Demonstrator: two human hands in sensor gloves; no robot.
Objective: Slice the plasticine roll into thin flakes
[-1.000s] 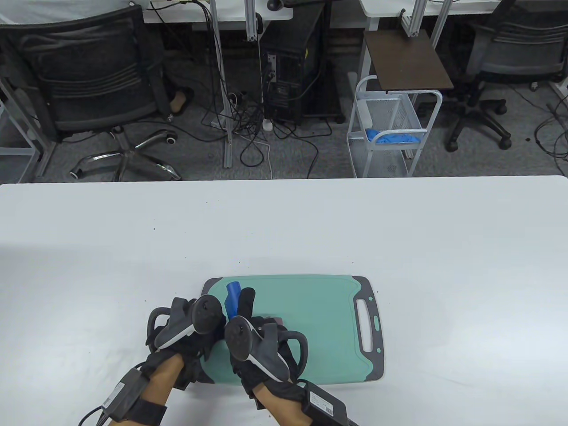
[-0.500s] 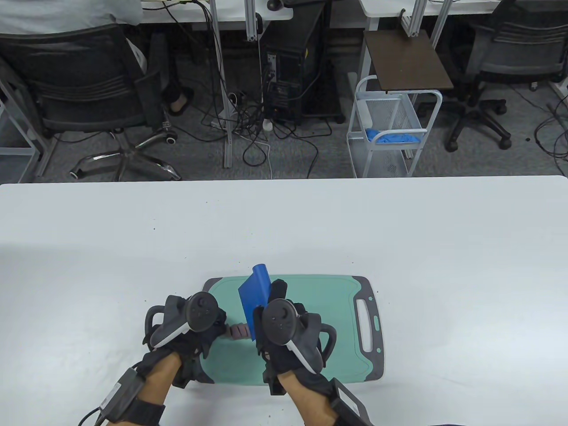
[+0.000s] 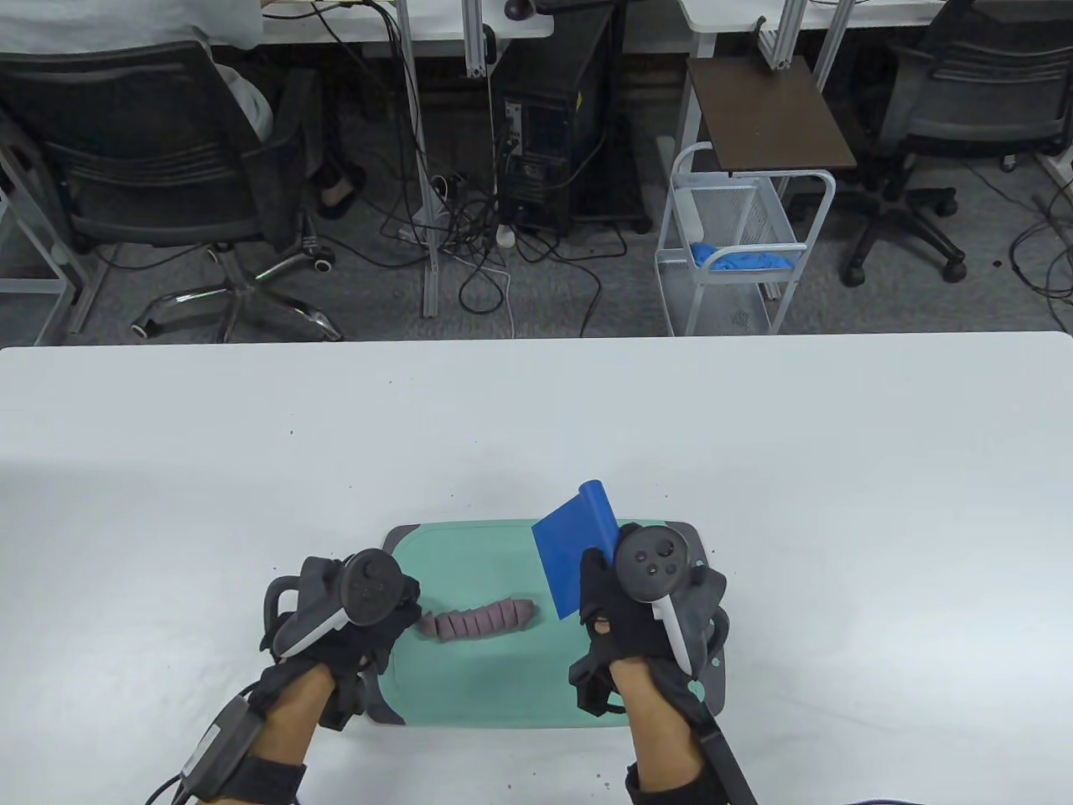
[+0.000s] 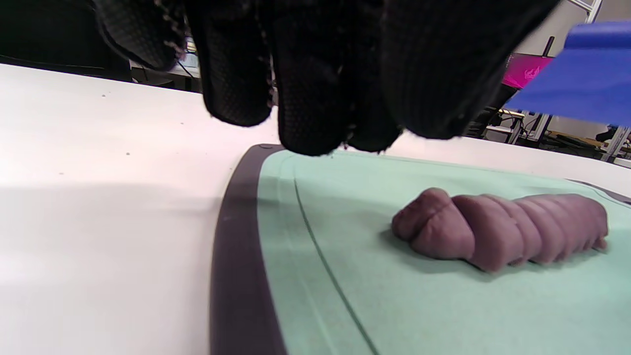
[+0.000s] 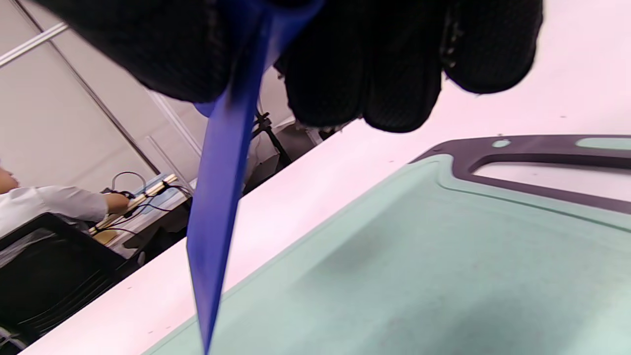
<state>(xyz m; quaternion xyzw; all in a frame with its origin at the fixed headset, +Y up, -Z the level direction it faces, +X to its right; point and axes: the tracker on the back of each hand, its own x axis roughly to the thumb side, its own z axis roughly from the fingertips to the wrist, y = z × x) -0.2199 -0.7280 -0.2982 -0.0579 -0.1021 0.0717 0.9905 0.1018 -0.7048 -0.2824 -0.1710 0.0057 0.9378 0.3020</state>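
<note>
A purple plasticine roll, cut into several slices that still lie together, rests on the green cutting board. It also shows in the left wrist view. My left hand sits at the board's left edge, just left of the roll, its fingers curled above the board and holding nothing. My right hand grips a blue plastic scraper, lifted over the board's right part, apart from the roll. The scraper's blade points down at the board in the right wrist view.
The board's dark handle end lies under my right hand. The white table stretches around the board. Chairs, cables and a wire cart stand on the floor beyond the far edge.
My right hand has lifted the scraper off the roll and carried it to the right. The sliced roll is now uncovered. My left hand has drawn slightly left.
</note>
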